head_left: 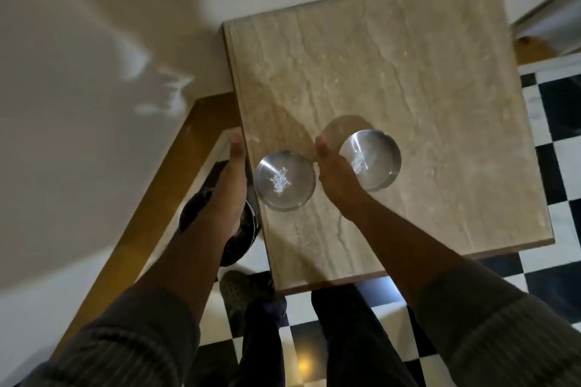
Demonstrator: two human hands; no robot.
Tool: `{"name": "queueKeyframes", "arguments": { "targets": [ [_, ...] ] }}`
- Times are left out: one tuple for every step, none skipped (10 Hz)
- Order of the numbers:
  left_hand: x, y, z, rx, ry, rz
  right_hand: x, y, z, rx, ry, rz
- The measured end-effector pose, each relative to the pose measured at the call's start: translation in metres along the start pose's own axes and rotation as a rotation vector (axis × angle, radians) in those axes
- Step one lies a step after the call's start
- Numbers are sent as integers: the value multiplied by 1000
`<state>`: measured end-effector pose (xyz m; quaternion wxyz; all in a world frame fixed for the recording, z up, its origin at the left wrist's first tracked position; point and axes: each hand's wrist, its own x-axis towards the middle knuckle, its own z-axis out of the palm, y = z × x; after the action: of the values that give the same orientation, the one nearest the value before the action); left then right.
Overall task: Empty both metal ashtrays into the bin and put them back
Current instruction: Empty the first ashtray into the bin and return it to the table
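two metal ashtrays on your stone table (408,72): left ashtray (284,184), right ashtray (372,159). your left hand (232,179) open beside table edge; right hand (333,170) open between them, gripping nothing

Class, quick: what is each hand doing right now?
Left hand: open, flat beside the table edge, holding nothing.
Right hand: open, between the two ashtrays, gripping nothing.
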<state>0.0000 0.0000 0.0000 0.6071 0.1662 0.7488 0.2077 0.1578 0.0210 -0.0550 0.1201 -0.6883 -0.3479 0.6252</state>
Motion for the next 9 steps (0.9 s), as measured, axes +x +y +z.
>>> {"name": "queueKeyframes", "arguments": {
  "targets": [
    [16,-12,2,-61,-51,-104,5,1,11,-88,42,-101],
    [23,-23,7,-128,-76,-166,15,9,21,-384,119,-159],
    [25,-28,8,-162,-89,-143,23,17,26,-645,139,-188],
    [31,-33,3,-190,-63,-155,20,17,30,-776,88,-188],
    [33,-36,-7,-224,-34,-196,15,11,32,-829,64,-219],
    [41,-51,-19,-261,42,-230,15,11,40,-899,45,-257],
    [41,-71,-48,-236,168,-327,8,5,64,-960,-54,-302],
    [40,-95,-79,-33,75,-325,-1,2,93,-1026,-195,-361],
    [33,-114,-100,-185,-54,-477,-10,3,122,-1084,-308,-393]
  ]
}}
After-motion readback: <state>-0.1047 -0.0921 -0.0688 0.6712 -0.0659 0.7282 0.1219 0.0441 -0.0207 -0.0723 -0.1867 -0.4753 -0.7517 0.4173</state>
